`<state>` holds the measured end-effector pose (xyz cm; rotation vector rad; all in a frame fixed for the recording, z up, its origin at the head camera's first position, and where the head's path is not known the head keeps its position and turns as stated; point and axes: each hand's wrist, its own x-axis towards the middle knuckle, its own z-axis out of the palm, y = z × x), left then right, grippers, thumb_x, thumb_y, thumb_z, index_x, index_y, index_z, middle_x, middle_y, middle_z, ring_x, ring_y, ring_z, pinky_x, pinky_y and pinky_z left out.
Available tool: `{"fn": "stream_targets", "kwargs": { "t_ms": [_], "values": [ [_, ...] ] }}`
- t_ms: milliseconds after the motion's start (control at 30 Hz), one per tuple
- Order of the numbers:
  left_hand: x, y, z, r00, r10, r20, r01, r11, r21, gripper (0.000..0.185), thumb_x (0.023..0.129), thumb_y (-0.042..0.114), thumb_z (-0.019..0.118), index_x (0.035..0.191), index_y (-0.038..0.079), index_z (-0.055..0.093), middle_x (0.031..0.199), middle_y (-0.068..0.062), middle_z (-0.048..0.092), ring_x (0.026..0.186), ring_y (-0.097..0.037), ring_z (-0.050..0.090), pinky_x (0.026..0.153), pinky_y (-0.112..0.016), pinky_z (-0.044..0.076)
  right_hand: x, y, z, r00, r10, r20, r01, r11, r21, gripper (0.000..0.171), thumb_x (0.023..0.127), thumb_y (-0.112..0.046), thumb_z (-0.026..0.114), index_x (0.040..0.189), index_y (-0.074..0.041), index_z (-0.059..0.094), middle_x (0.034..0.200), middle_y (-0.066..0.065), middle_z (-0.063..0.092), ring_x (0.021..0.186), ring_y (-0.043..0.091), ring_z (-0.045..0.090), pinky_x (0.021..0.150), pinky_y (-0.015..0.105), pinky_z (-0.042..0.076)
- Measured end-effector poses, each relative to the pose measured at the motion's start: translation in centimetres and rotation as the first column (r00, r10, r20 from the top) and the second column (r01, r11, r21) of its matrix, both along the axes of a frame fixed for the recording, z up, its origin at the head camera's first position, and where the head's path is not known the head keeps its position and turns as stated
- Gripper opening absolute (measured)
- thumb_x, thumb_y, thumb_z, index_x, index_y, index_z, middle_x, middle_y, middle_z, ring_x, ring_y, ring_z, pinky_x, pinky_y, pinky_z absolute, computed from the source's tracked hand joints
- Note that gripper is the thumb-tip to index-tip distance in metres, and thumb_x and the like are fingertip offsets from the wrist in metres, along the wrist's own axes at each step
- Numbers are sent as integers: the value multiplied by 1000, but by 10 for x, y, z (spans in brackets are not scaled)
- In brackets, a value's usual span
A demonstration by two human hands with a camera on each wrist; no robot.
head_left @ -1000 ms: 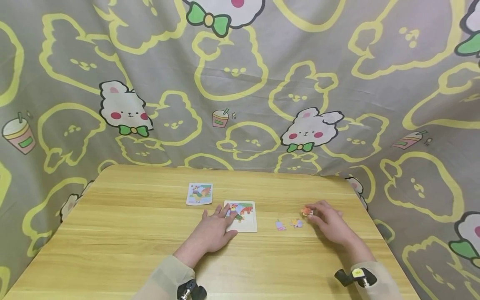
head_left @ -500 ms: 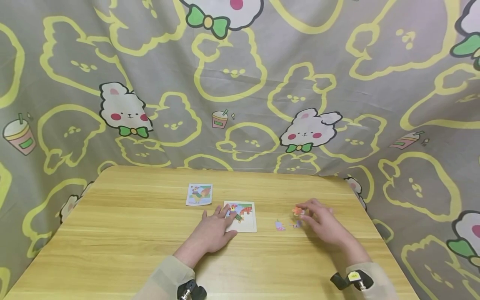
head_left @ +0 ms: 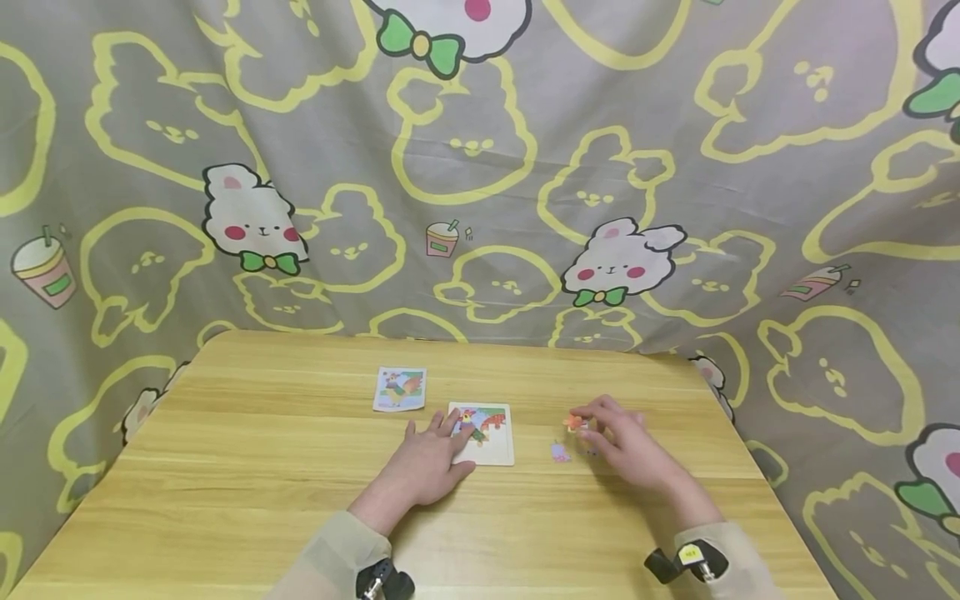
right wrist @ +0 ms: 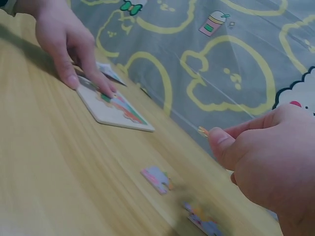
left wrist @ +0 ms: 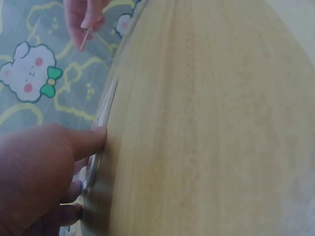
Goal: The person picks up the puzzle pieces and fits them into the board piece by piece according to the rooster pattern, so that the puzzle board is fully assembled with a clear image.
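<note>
Right hand (head_left: pixel 626 446) pinches an orange puzzle piece (head_left: pixel 574 422), puzzle board (head_left: pixel 497 452) to its left under flat left hand (head_left: pixel 423 462).

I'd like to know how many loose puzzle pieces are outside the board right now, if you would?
3: an orange piece pinched in the right hand, a purple piece lying on the table, another piece beside it, blurred.

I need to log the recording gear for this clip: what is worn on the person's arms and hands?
Both hands, left hand and right hand, are bare, with no gloves or rings visible. Each forearm wears a thin, pale beige sleeve. At each wrist sits a small black device; the right one carries a yellow label.
</note>
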<state>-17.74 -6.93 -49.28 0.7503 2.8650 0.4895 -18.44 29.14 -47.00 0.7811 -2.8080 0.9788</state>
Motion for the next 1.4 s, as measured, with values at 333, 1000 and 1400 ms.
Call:
{"fn": "stream_targets", "kwargs": {
  "t_ms": [333, 1000, 1400],
  "values": [
    [0, 0, 1, 1000, -1, -1, 1, 1000, 9, 62, 107, 44, 60, 160, 12, 50, 168, -19, 34, 154, -44, 31, 114, -77, 26, -4, -22, -4, 999, 40, 4, -40, 999, 20, 37, 103, -14, 70, 139, -5, 67, 114, -12, 60, 91, 5, 57, 86, 43, 27],
    [-2, -2, -3, 1000, -3, -11, 3, 1000, 1, 62, 108, 46, 58, 160, 14, 49, 168, -19, 33, 154, -45, 30, 113, -78, 25, -18, -72, -21, 996, 86, 13, -87, 994, 69, 36, 105, -20, 68, 139, -8, 67, 121, -5, 59, 99, 13, 58, 88, 42, 27],
    [-3, 0, -5, 1000, 5, -24, -5, 1000, -10, 63, 108, 49, 57, 160, 15, 50, 168, -17, 34, 154, -43, 31, 113, -78, 26, -25, -89, -31, 995, 100, 3, -100, 989, 110, 37, 105, -22, 68, 141, -12, 68, 119, -7, 57, 92, 8, 53, 89, 43, 26]
  ]
}}
